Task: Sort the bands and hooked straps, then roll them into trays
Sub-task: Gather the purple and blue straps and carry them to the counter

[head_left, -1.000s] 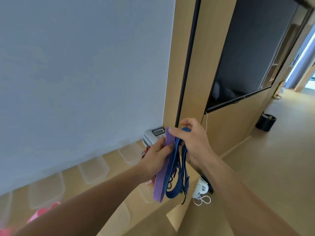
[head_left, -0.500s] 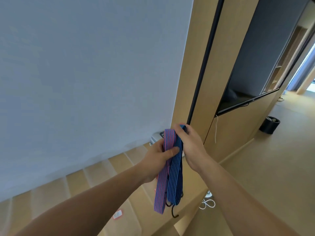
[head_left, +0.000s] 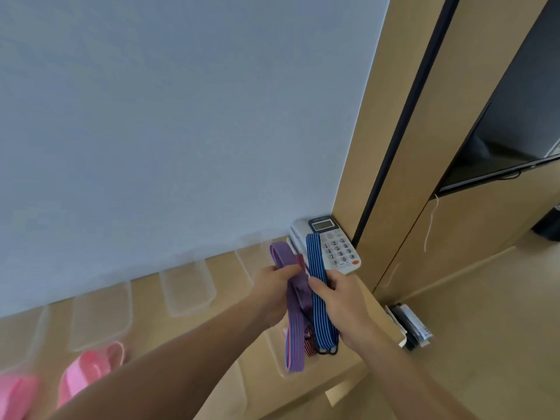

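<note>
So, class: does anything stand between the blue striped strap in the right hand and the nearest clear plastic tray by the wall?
Only the left hand, gripping the purple striped band, sits between the blue striped strap and that clear plastic tray.

A pale blue-grey wall (head_left: 181, 116) fills the upper left and most of the frame, evenly lit. To its right a light wooden panel (head_left: 391, 86) rises out of the top, split by a narrow black strip (head_left: 391, 153). Further right, a dark flat screen (head_left: 515, 116) is set into the wood, and a thin white cord (head_left: 430, 222) hangs down the panel below it. A wooden table (head_left: 145, 298) runs along the foot of the wall, with a grey telephone (head_left: 336, 247) at its far end. Tan floor (head_left: 485, 344) covers the lower right. A dark bin (head_left: 548, 228) sits at the right edge.
</note>
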The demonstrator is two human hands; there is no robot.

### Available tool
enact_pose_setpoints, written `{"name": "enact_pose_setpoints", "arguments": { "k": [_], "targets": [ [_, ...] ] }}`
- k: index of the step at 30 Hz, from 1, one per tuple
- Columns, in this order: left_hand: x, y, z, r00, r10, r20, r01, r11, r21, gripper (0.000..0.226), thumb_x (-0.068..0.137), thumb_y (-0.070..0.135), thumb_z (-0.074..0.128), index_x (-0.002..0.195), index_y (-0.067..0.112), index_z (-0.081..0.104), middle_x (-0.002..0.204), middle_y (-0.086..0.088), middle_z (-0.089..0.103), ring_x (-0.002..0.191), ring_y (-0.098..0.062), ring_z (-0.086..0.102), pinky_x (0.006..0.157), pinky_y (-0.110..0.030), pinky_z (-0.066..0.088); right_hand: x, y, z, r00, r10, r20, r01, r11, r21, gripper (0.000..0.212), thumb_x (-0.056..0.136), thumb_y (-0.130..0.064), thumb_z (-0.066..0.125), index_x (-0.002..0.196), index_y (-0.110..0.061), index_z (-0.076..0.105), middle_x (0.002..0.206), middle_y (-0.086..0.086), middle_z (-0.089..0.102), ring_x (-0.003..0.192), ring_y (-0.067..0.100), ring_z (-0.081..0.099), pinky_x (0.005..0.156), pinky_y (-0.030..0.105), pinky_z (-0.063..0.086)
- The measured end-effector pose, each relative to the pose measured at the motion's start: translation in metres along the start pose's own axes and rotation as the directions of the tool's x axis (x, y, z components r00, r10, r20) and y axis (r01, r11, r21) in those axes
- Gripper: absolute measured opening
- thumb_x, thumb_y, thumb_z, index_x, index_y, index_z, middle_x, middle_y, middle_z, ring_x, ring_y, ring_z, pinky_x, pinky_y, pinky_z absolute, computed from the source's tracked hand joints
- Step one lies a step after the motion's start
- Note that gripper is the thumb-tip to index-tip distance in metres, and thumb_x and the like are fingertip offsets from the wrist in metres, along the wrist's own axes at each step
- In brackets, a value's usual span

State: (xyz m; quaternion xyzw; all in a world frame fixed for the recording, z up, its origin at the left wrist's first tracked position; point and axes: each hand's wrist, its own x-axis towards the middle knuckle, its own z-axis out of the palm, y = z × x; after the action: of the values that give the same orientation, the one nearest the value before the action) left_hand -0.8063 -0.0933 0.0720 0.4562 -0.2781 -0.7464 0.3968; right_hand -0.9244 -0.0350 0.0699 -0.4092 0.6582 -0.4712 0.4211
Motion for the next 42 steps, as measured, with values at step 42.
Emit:
{"name": "enact_pose_setpoints", "arguments": {
  "k": [42],
  "targets": [
    [0.043, -0.072, 0.000, 0.965, 0.105, -0.242, 0.162, 0.490, 0.857, 0.035, 0.094, 0.007, 0.043, 0.123, 0.005, 0.062, 0.128, -0.014, 0.062, 0.112, -0.026, 0.058, 0.101, -0.038, 0.045, 0.107, 0.094, -0.024, 0.935, -0.092, 0.342, 0.345, 0.454, -0.821, 0.066, 0.096, -0.040, 0.046, 0.151, -0.009, 0.025, 0.152, 0.007, 0.036, 0.133, 0.025, 0.039, 0.105, 0.038, 0.042]
  ]
}}
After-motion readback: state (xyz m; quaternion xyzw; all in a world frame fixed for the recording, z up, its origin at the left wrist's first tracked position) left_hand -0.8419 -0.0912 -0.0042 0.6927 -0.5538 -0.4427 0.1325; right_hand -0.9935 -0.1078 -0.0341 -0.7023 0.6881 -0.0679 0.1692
